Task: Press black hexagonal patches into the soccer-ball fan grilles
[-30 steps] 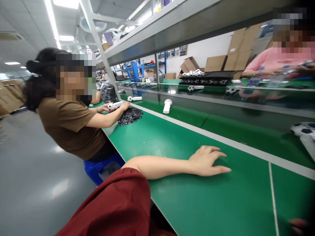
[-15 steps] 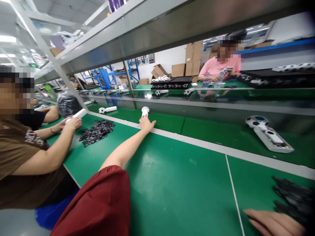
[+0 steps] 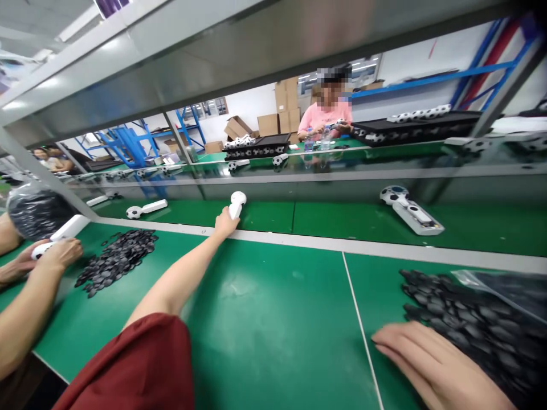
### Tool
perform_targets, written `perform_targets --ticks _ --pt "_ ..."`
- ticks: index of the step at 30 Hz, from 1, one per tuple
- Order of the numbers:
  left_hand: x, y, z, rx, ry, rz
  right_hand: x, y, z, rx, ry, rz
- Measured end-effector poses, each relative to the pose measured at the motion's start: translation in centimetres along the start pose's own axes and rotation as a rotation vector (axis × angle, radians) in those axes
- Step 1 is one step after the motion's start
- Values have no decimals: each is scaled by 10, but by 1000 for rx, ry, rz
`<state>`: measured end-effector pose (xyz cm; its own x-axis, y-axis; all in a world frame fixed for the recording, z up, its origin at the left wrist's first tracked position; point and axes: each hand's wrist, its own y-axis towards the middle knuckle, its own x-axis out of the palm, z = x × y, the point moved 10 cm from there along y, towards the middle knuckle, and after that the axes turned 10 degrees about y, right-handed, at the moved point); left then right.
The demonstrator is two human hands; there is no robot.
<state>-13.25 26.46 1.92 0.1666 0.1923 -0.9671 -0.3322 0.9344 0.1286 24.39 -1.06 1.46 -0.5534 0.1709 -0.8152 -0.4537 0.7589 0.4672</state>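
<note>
Green bench [image 3: 273, 319]; left fingers [image 3: 222, 217] closed round white ball-headed device [image 3: 236, 205]; right fingers [image 3: 399, 337] together beside black pieces [image 3: 453, 307], grip unclear

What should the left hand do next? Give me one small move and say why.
Probably draw the white device back over the pale rail onto the green tabletop: the left hand appears closed on its handle, the device lies beyond the rail, and the right hand is by the black parts on the near side.

Bright light; blurred, stretched edges
</note>
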Motion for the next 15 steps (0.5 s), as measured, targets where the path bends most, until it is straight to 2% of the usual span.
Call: perform_targets --ticks 3,10,12,15 --pt "-3 -59 30 232 -36 -61 -13 10 -9 52 77 80" --pt "-13 -248 75 721 -143 -271 -30 17 -19 165 289 154" --pt "-13 -286 80 806 -165 -327 -30 18 -22 169 352 147" --pt "-7 -317 83 878 -130 -403 -25 19 -27 161 425 110"
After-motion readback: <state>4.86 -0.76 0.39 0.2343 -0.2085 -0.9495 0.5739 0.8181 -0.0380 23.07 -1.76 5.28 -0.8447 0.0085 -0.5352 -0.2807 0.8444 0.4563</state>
